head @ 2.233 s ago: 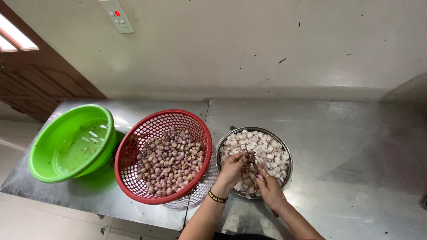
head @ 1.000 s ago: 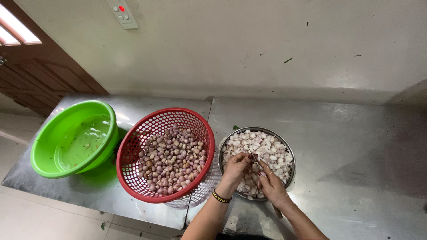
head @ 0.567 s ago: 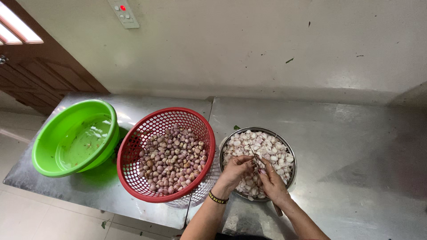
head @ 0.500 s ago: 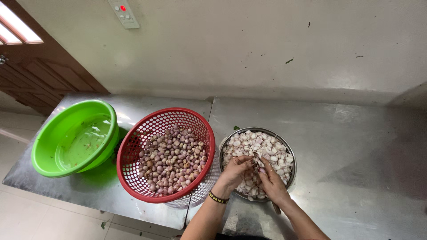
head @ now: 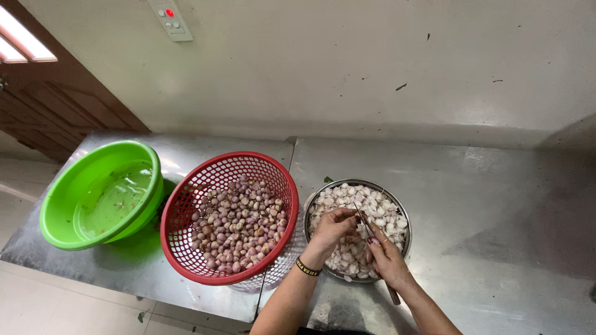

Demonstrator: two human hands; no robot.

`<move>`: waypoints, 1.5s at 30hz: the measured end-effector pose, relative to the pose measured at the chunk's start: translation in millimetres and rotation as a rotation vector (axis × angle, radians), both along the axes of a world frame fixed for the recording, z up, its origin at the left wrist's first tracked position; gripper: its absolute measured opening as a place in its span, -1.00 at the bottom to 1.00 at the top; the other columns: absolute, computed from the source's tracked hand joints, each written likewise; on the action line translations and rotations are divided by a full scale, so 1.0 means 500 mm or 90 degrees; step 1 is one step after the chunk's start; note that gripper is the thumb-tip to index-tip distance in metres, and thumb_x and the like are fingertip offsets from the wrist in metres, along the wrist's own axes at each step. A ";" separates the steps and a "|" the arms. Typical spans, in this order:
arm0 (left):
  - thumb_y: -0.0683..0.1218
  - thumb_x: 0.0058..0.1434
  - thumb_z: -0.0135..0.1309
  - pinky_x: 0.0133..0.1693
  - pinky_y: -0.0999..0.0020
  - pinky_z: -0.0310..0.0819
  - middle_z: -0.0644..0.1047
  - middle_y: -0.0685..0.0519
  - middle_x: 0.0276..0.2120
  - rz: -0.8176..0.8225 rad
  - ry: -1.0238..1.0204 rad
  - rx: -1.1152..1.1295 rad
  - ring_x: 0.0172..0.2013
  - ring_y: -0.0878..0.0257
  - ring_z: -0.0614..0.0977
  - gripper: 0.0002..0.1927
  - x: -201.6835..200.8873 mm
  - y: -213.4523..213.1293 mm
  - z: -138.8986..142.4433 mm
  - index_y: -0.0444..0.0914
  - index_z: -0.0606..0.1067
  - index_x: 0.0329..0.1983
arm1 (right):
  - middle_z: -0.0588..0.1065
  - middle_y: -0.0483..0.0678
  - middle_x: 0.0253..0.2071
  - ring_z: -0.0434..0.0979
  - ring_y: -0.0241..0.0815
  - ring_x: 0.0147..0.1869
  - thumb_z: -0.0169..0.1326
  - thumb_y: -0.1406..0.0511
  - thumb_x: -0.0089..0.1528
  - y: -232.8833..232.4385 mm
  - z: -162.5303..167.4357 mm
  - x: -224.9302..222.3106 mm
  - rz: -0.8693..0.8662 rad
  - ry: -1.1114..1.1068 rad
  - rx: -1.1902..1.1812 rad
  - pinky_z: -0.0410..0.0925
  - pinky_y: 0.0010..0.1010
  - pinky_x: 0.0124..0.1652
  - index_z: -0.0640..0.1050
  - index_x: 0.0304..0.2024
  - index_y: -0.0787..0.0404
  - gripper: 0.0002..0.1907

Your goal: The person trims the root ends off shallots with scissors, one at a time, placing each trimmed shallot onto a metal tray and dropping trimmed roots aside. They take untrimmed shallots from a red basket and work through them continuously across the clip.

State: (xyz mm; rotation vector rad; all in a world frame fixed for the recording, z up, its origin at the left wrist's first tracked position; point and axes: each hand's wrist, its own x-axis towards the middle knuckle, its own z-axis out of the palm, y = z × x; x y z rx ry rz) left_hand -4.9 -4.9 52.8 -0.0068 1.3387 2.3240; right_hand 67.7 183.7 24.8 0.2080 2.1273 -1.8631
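Note:
My left hand (head: 333, 230) pinches a small shallot over the round metal bowl (head: 400, 209) filled with pale peeled shallots (head: 380, 205). My right hand (head: 386, 255) grips a thin knife (head: 364, 221), its blade pointing up at the shallot in the left fingers and its handle end sticking out below the palm. Both hands hover over the near half of the bowl. A red plastic basket (head: 186, 205) of purple unpeeled shallots (head: 239, 224) stands just left of the bowl.
A green plastic basin (head: 68, 192) with a little water stands at the far left of the steel counter (head: 496, 211). A pale wall with a small switch panel (head: 170, 18) rises behind. A brown wooden door (head: 56, 99) is at the left.
Both hands stay over the near side of the metal bowl, working a shallot with small finger and knife movements. The view has shifted slightly; basket, bowl and basin have not moved.

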 end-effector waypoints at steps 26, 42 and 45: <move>-0.13 0.30 0.21 -0.30 0.46 0.58 0.62 0.09 -0.28 0.075 -0.026 0.017 -0.36 0.37 0.62 -0.70 -0.010 0.026 -0.008 -0.33 0.55 0.05 | 0.45 -0.13 -0.49 0.26 -0.41 -0.61 -0.17 0.33 0.37 0.001 -0.010 -0.017 -0.033 0.018 -0.077 0.21 -0.54 -0.59 0.19 0.49 -0.01 -0.40; -0.10 0.31 0.24 -0.44 0.52 0.40 0.59 0.13 -0.38 -0.012 0.020 0.006 -0.48 0.41 0.52 -0.78 -0.004 0.014 -0.014 -0.34 0.59 -0.07 | 0.42 -0.11 -0.53 0.25 -0.40 -0.62 -0.17 0.36 0.36 -0.003 -0.003 -0.031 -0.003 0.028 -0.067 0.20 -0.53 -0.60 0.16 0.50 -0.06 -0.37; -0.11 0.30 0.24 -0.44 0.52 0.42 0.59 0.14 -0.40 0.006 -0.060 0.030 -0.49 0.40 0.54 -0.82 -0.004 0.019 -0.015 -0.29 0.57 -0.12 | 0.41 -0.12 -0.49 0.22 -0.39 -0.63 -0.16 0.36 0.37 -0.015 -0.001 -0.041 -0.013 0.042 -0.110 0.16 -0.52 -0.61 0.22 0.46 -0.01 -0.42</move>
